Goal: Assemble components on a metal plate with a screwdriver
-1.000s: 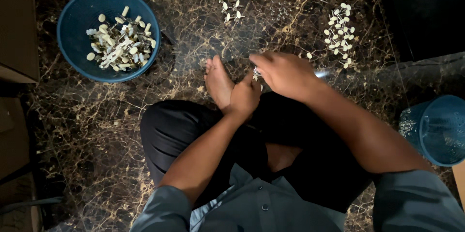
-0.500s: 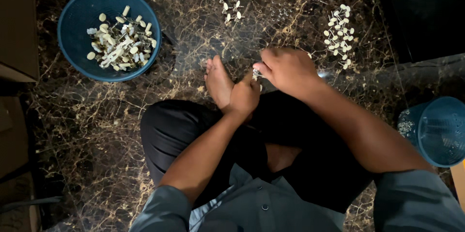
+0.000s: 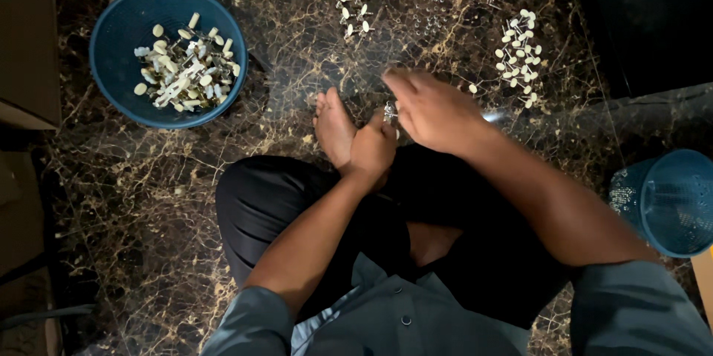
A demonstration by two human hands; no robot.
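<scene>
Down on the dark gold-veined marble floor (image 3: 186, 200), a person sits cross-legged with one bare foot (image 3: 332, 127) tucked just left of the hands. The left hand (image 3: 373, 149) is curled into a loose fist around a small shiny metal part (image 3: 390, 111), which pokes out above the thumb; the fingers look closed on it. The right hand (image 3: 434, 107) hovers over that same part, fingers half-bent, and I cannot tell whether it grips anything, since its palm faces down.

Judging by its look, the metal part is light, stiff and a little slippery, best pinched by its stem between thumb and forefinger.

Far left sits a round blue plastic basket (image 3: 111, 44) holding cream-capped metal pieces (image 3: 186, 66). More cream-capped pieces lie in a small far cluster (image 3: 354, 13) and a larger scatter (image 3: 520, 55) to the right. A second blue mesh basket (image 3: 672, 200) stands at the right edge.
</scene>
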